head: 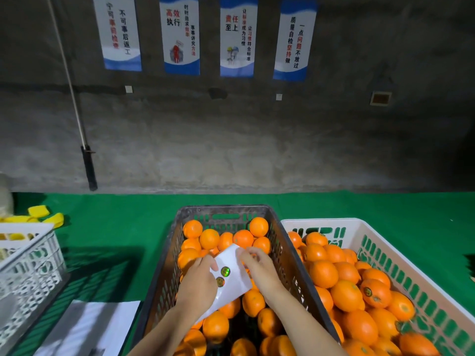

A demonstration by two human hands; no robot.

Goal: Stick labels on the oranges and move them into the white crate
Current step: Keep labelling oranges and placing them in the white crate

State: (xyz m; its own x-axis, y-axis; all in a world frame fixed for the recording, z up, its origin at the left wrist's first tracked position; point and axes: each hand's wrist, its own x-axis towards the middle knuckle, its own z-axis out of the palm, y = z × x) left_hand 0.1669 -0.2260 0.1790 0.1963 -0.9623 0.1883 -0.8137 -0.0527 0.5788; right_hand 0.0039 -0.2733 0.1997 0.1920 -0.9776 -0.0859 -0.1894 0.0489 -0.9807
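The left hand (198, 276) grips the label sheet (232, 285), the right hand (257, 263) pinching its far edge; two labels (225, 271) just beside the left fingers. Peel slowly, I'd say: oranges (209, 238) beneath the fingers, white crate (359, 226) right of them.

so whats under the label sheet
Oranges in the dark crate show around the sheet. Whatever lies directly beneath is covered by it and by the left hand and right hand on it.
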